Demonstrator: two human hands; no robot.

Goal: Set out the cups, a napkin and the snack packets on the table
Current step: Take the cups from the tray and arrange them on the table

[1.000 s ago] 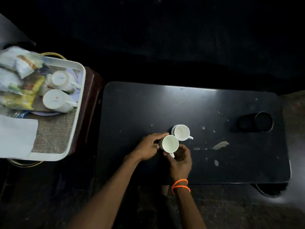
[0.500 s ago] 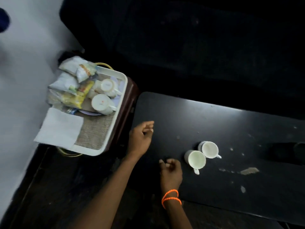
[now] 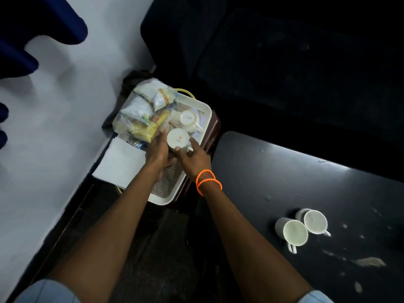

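Two white cups stand upright on the black table (image 3: 284, 171): one (image 3: 294, 232) in front, the other (image 3: 313, 220) just behind it. On the white tray (image 3: 204, 114) to the left lie two upturned cups. Both my hands close around the nearer upturned cup (image 3: 177, 139): my left hand (image 3: 157, 152) on its left side, my right hand (image 3: 192, 158) at its handle side. The other upturned cup (image 3: 188, 119) lies behind. Snack packets (image 3: 146, 114) are piled at the tray's far left. A white napkin (image 3: 120, 162) overhangs the tray's near left.
The tray rests on a dark red stool (image 3: 215, 127) left of the table. A pale wall (image 3: 54, 127) runs along the left. Whitish smears (image 3: 369, 262) mark the table's near right. A woven mat (image 3: 168, 178) lines the tray's near end.
My hands left the two cups on the table and moved left to the tray, closing around an upturned cup. The view swung left.
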